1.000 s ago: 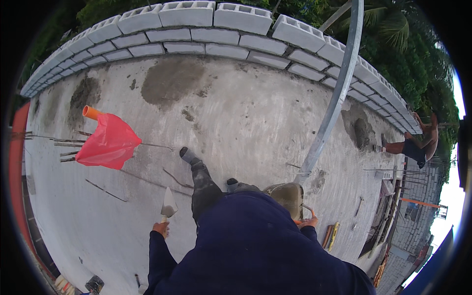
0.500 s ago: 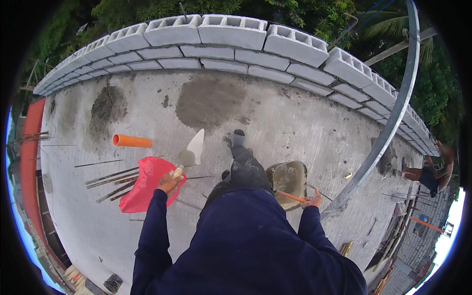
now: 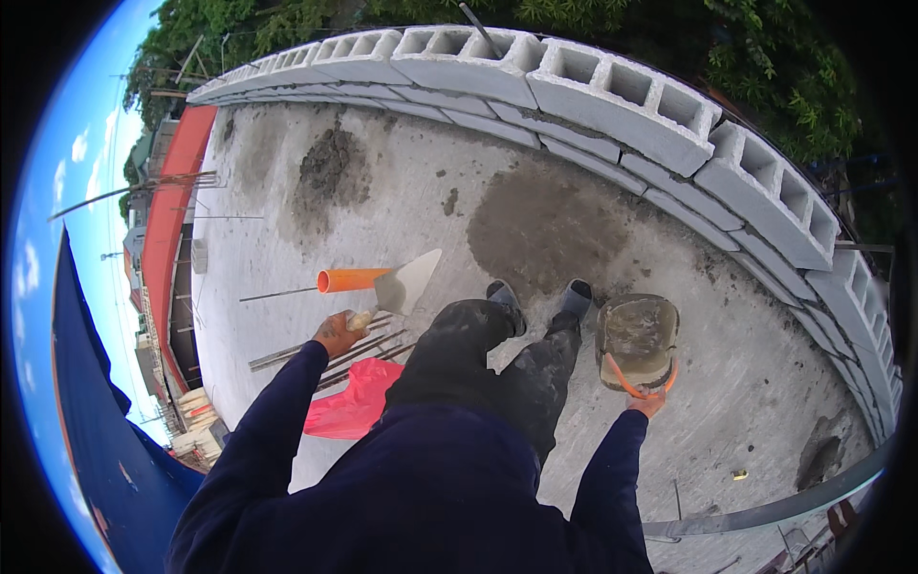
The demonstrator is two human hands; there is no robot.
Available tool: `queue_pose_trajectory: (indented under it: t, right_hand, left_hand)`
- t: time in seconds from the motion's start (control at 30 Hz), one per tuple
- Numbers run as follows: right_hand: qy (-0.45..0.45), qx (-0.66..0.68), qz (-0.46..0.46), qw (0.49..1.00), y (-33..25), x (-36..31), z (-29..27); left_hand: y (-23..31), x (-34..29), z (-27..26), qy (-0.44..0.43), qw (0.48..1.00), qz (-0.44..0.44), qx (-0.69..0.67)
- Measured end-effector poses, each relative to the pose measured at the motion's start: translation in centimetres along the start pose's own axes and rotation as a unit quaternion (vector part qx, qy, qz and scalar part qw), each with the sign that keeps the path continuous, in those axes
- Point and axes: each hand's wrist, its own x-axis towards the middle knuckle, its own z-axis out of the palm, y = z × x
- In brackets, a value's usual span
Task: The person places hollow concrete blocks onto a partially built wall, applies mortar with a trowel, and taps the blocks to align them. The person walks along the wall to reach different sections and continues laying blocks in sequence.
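Note:
My left hand [image 3: 337, 335] is closed around the pale handle of a trowel [image 3: 417, 279]. The trowel's pointed blade has grey mortar near its handle end and hangs above an orange pipe [image 3: 346, 279]. In my right hand [image 3: 648, 402] is the orange handle of a bucket [image 3: 639, 335], gripped at its near side. Grey mortar residue coats the bucket's inside. Whether the bucket touches the floor I cannot tell. A crumpled pink plastic bag [image 3: 354, 400] lies beneath my left forearm.
A low wall of hollow concrete blocks [image 3: 626, 100] curves along the far side and right. Ahead of my feet spreads a wet mortar patch [image 3: 540, 225]; farther left sits a mortar heap [image 3: 332, 172]. Steel bars [image 3: 373, 337] lie by the bag. A metal pole [image 3: 765, 517] crosses at lower right.
My view has turned, bringing the wet patch in front of me. Both feet now show, nearer the patch. The bucket has swung clear of my right leg; both hands keep their holds.

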Motion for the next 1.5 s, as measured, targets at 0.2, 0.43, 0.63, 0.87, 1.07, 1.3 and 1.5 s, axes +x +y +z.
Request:
queue_pose_trajectory:
  t: [0.2, 0.43, 0.63, 0.87, 1.07, 1.3, 1.5]
  right_hand:
    - [-0.004, 0.025, -0.028, 0.999, 3.1, 5.1, 5.6]
    - [-0.009, 0.022, -0.015, 1.000, 6.4, 3.6, 11.9]
    - [0.019, -0.011, -0.051, 0.998, 7.8, 4.4, 11.0]
    - [-0.008, -0.236, -0.141, 0.962, 14.1, -10.6, 20.4]
    - [-0.303, -0.160, 0.143, 0.929, 19.3, -24.4, 31.0]
    - [-0.205, 0.054, 0.050, 0.976, 11.8, -16.7, 33.1]
    - [-0.001, 0.030, -0.158, 0.987, 1.2, 2.5, 32.6]
  left_hand:
    - [5.3, 7.7, -1.6, -0.058, 0.998, 0.021, 0.001]
    - [12.3, 16.5, -1.4, -0.101, 0.985, 0.129, 0.061]
    - [16.9, 21.6, -2.2, -0.091, 0.962, 0.257, 0.020]
    - [22.6, 24.1, -2.5, -0.091, 0.934, 0.344, 0.032]
    - [30.1, 21.0, -0.9, -0.114, 0.870, 0.479, 0.001]
    - [38.9, 17.9, 1.9, -0.166, 0.791, 0.584, 0.079]
    - [34.1, 23.3, 2.7, -0.230, 0.838, 0.493, 0.040]
